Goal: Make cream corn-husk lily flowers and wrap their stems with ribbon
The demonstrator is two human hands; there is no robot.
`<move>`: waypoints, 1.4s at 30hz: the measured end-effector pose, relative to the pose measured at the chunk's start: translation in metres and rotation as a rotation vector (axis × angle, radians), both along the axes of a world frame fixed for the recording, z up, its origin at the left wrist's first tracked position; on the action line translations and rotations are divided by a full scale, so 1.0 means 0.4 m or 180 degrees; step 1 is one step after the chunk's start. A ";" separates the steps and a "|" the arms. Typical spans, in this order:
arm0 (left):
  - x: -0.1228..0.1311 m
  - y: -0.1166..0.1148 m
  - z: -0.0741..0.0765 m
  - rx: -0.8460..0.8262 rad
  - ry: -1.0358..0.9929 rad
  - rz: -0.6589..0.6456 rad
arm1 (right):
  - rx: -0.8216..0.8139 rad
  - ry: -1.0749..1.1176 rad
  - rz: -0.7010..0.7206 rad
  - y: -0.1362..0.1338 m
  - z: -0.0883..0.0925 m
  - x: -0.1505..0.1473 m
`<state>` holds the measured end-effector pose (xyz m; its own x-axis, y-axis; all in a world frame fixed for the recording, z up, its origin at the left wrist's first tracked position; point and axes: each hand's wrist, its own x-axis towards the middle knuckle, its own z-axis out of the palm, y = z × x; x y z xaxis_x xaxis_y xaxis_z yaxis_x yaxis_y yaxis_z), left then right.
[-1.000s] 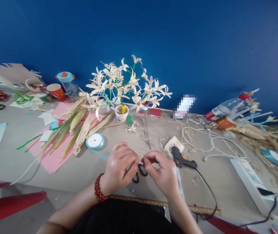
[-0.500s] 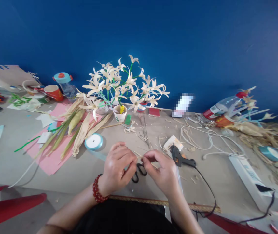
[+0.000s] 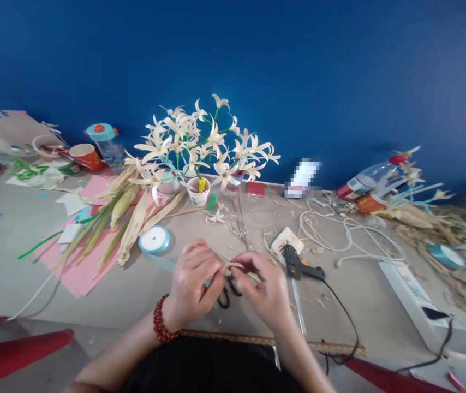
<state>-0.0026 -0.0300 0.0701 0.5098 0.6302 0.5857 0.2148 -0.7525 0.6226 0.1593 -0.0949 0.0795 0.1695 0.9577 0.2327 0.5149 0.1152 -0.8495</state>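
Note:
My left hand (image 3: 198, 279), with a red bead bracelet at the wrist, is closed in a pinch above the table. Close beside it, my right hand (image 3: 262, 286) pinches too. A short, pale strip of corn husk (image 3: 235, 266) spans the gap between the fingertips, which partly hide it. From the spool of light blue ribbon (image 3: 154, 240), a loose end runs behind my left hand. Black-handled scissors (image 3: 223, 298) lie below the fingers, partly covered.
White husk flowers (image 3: 192, 136) stand in cups at the back. Husks (image 3: 135, 226) lie on pink paper (image 3: 79, 275) at left. A black glue gun (image 3: 298, 265) with its cord, a white cable (image 3: 350, 248) and a power strip (image 3: 411, 305) are at right.
Both hands stay together, and my right hand has shifted slightly left. More of the pale husk strip shows between the fingertips. The whole view has moved a little.

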 end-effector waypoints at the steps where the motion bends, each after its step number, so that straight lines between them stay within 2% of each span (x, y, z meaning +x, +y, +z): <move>1: 0.001 -0.001 0.001 0.0013 0.0001 0.0004 | 0.0034 0.0024 0.0013 0.005 0.000 -0.010; 9: 0.000 -0.001 -0.004 0.0035 0.0017 0.0060 | 0.0053 -0.0181 -0.0084 0.007 -0.007 -0.012; 12: -0.001 0.000 -0.007 0.0016 0.0020 0.0061 | 0.0079 -0.0488 -0.0378 0.000 -0.022 0.012; 15: -0.005 0.002 -0.011 0.0046 -0.0091 0.0176 | 0.0097 -0.0836 -0.0888 -0.008 -0.038 0.043; 17: -0.007 0.004 -0.014 0.0014 -0.0157 0.0211 | 0.0137 -0.0911 -0.1003 -0.012 -0.041 0.056; 19: -0.007 0.006 -0.017 -0.0150 -0.0199 0.0159 | 0.0298 -0.0866 -0.0669 -0.014 -0.035 0.055; 22: -0.003 0.007 -0.019 -0.0644 -0.0277 0.0023 | 0.0677 -0.0861 0.0129 -0.010 -0.013 0.038; 25: -0.001 0.010 -0.013 -0.1324 -0.0280 -0.0134 | 0.0806 -0.0844 0.0489 -0.002 0.005 0.025; 29: -0.006 0.019 -0.010 -0.2141 -0.0251 -0.0480 | 0.0370 -0.0308 0.0488 0.002 0.008 0.026; 31: -0.008 0.024 -0.015 -0.2124 -0.0367 -0.0547 | -0.0110 0.0375 0.0352 -0.001 0.000 0.028; 34: -0.008 0.029 -0.024 -0.1811 -0.0449 -0.0728 | -0.0697 0.1481 0.0224 -0.005 -0.019 0.031; 37: -0.005 0.028 -0.026 -0.1801 -0.0294 -0.0855 | -0.0883 0.2062 0.0276 -0.007 -0.033 0.030; 42: -0.001 0.024 -0.026 -0.2519 -0.0392 -0.0900 | -0.1000 0.2672 0.0341 -0.006 -0.034 0.027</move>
